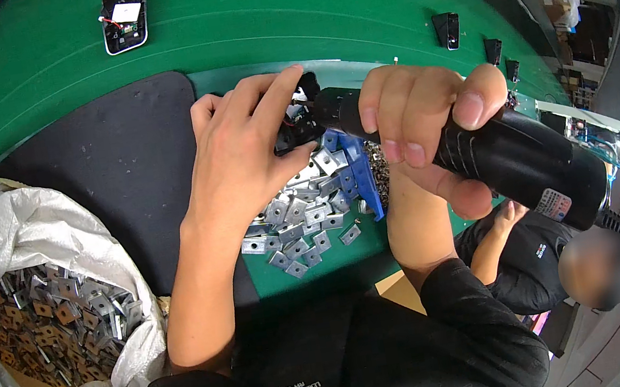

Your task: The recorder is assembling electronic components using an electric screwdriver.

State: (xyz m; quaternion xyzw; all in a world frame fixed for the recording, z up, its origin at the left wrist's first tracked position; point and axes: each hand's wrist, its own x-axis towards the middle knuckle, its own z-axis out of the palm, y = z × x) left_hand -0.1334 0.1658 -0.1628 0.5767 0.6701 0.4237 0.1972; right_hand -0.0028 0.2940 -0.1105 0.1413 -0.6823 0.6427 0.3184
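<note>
My left hand (pixel 241 136) is closed around a small black plastic housing (pixel 290 137), its fingers over the far side and the thumb at the near edge. In my right hand (pixel 431 119) is a black corded electric screwdriver (pixel 533 156), tilted so its nose meets the housing. The tip and any screw there are hidden. Below my hands lies a loose heap of square metal plates (pixel 302 219), each with a hole. A blue plastic tray (pixel 362 178) stands beside the heap, with small dark screws (pixel 380 171) to its right.
A white woven sack (pixel 16 213) of similar metal plates (pixel 65 326) stands at the left, beside a black mat (pixel 106 168). On the green belt (pixel 258 9) lie an opened device (pixel 124 17) and several black housings (pixel 447 30). A co-worker (pixel 528 257) sits at the right.
</note>
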